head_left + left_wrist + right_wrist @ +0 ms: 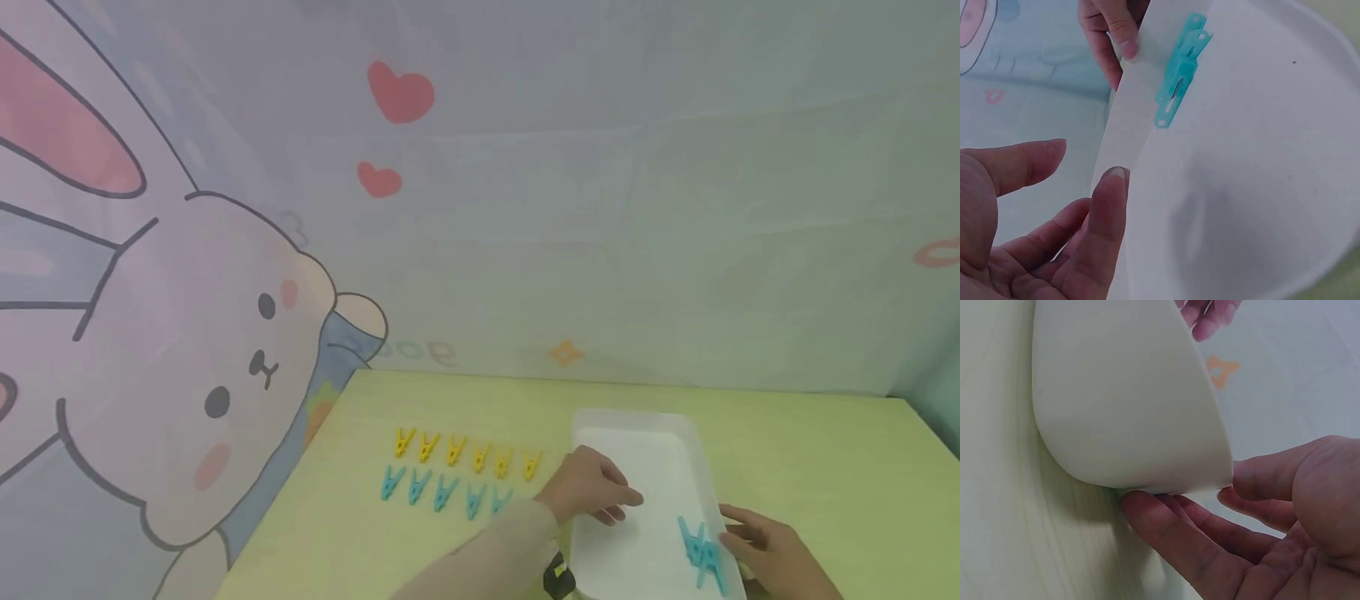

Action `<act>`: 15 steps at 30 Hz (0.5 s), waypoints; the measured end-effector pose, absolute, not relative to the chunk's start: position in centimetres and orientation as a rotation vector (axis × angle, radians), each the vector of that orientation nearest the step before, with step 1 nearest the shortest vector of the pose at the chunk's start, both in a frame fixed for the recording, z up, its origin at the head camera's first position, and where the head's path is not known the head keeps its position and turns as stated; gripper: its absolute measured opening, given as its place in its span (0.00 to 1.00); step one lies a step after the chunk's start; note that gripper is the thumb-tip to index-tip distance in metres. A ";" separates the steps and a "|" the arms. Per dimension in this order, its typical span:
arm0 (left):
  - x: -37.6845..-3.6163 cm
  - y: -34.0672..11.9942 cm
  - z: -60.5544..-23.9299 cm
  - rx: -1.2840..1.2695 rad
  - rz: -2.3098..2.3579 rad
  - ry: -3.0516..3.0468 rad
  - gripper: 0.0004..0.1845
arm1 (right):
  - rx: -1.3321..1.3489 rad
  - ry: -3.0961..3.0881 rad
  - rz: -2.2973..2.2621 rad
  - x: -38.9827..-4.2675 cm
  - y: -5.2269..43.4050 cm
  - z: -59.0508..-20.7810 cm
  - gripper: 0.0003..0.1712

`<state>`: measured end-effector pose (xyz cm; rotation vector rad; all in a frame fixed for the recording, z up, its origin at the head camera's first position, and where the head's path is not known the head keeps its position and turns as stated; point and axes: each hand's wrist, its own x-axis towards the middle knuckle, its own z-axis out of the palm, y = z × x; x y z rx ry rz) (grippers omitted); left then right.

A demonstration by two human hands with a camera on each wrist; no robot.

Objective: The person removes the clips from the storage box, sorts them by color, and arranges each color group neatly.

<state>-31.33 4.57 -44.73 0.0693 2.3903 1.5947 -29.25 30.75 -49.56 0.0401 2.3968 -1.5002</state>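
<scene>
Eleven pegs [454,467] lined up on desk [810,467]; couple teal ones [702,552] left in tray [637,433]. Both hands [592,492] relaxed open, just touching tray sides.

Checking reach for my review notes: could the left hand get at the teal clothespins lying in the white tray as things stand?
Probably yes: the left hand already hangs over the open white tray, and nothing lies between it and the teal clothespins near the right hand.

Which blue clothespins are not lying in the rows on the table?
The blue clothespins inside the white tray, at its right wall near the right hand. The other blue ones lie in a row below the yellow row.
</scene>
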 end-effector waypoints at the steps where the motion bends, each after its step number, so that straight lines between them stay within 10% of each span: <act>1: -31.3 5.0 -44.8 0.058 1.565 2.407 0.07 | 0.041 2.398 -1.499 -29.2 30.7 -49.6 0.32; 15: -30.7 10.9 -45.0 -0.026 1.104 2.662 0.13 | -0.002 2.436 -1.452 -29.2 30.8 -49.4 0.34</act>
